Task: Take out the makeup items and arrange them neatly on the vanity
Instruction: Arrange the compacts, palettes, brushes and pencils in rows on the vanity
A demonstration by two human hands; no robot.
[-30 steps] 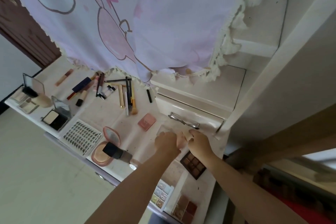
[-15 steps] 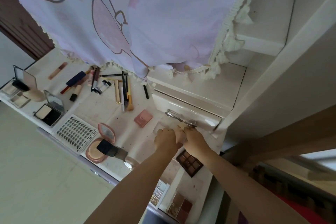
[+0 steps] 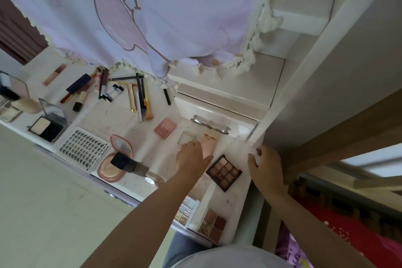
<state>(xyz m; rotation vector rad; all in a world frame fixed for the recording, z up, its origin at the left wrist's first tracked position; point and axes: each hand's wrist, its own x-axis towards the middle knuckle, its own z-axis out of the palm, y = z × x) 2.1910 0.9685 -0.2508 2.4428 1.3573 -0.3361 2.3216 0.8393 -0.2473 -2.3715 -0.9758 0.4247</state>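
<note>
**Two hands at the vanity's right end**

The left hand (image 3: 191, 155) lies on the vanity (image 3: 121, 119) with fingers together, fingertips on a clear case (image 3: 186, 137) and its side against a peach bottle (image 3: 208, 144) that lies below the drawer handle (image 3: 210, 125). The right hand (image 3: 264, 164) rests at the right edge, fingers slightly spread and curled over the corner, holding nothing.

Three eyeshadow palettes show: one brown nine-pan (image 3: 224, 172) between the hands, and two (image 3: 186, 213) (image 3: 212, 225) near the front edge by the left forearm. One pink square compact (image 3: 165, 127) sits mid-surface. One round pink compact (image 3: 115, 160) lies open near the front edge with a dark-capped bottle (image 3: 130, 164) across it. One lash card (image 3: 83, 149) lies to its left, then one open powder compact (image 3: 47, 124). Toward the back edge, under the curtain (image 3: 152, 13), lie pencils, tubes and a brush (image 3: 147, 104); they overlap too much to count surely. At the far left corner stand one foundation bottle (image 3: 20, 101) and a mirror (image 3: 14, 86)
</note>
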